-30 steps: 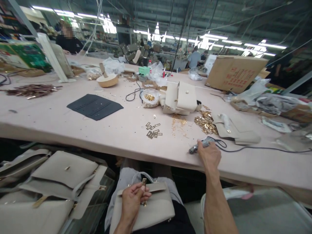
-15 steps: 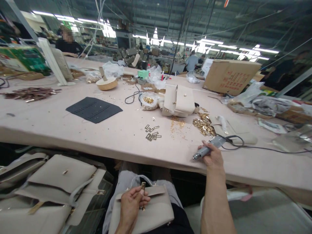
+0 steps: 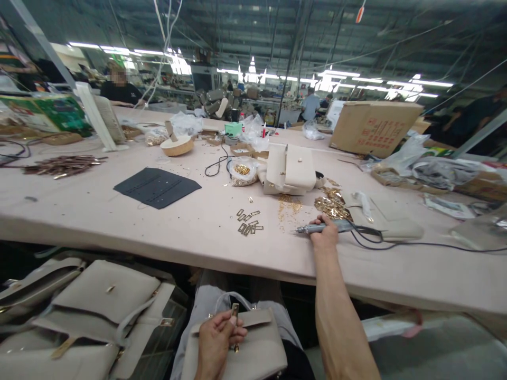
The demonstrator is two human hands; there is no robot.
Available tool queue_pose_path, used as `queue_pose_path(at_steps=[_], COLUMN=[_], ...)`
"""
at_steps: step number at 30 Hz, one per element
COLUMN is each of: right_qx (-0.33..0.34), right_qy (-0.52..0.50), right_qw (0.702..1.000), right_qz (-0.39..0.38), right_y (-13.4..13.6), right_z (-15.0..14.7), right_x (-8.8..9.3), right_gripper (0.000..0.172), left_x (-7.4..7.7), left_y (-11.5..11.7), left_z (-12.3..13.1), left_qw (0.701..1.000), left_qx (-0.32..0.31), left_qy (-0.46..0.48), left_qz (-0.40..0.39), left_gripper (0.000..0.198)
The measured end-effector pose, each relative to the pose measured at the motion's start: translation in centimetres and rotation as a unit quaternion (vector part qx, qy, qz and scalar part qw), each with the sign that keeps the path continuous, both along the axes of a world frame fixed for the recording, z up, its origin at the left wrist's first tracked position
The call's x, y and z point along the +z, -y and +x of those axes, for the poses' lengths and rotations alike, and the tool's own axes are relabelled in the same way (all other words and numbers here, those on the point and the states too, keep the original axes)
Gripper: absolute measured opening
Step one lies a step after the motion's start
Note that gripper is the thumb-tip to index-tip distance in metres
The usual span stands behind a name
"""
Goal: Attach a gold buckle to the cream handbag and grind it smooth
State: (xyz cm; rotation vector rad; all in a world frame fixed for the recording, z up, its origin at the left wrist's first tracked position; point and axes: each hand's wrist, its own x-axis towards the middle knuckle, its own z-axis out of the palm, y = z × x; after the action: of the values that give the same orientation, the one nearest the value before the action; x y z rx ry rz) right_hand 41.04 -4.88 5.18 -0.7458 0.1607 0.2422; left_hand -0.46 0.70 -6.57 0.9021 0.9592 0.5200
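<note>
A beige handbag (image 3: 253, 351) rests on my lap below the table edge. My left hand (image 3: 216, 340) is closed on its gold clasp piece (image 3: 234, 310) at the front flap. On the table, my right hand (image 3: 325, 236) grips a grey corded electric screwdriver (image 3: 322, 228), its tip pointing left, lying low over the pink tabletop (image 3: 158, 227). Small gold rectangular fittings (image 3: 249, 221) lie just left of the tool tip. A heap of gold hardware (image 3: 331, 206) and scattered gold screws (image 3: 289, 203) sit just beyond my right hand.
Several beige bags (image 3: 91, 311) are stacked at lower left. On the table are a dark mat (image 3: 156, 186), a bag of gold parts (image 3: 242, 171), a beige bag (image 3: 291, 169), beige flaps (image 3: 390, 219) and a cardboard box (image 3: 374, 126). Other people work in the background.
My right hand lifted the screwdriver, then moved it forward and left over the table toward the gold fittings. My left hand stayed on the bag's clasp.
</note>
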Motion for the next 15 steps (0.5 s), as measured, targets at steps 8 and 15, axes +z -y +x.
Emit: queue_pose_path(at_steps=[8,15], right_qx=[-0.041,-0.065], right_qy=[0.001,0.028], right_qw=[0.999,0.997], right_qz=[-0.018,-0.039], right_y=[-2.1,-2.5], right_z=[-0.5,-1.4], right_x=[-0.6,-0.7], right_gripper=[0.025,0.025], left_x=[-0.1,0.0], left_y=[-0.2,-0.6], left_z=[0.2,0.6], left_qw=[1.0,1.0], left_qx=[-0.005,-0.005], left_qy=[-0.002,-0.006], left_qz=[-0.003,0.0], left_gripper=[0.057,0.055])
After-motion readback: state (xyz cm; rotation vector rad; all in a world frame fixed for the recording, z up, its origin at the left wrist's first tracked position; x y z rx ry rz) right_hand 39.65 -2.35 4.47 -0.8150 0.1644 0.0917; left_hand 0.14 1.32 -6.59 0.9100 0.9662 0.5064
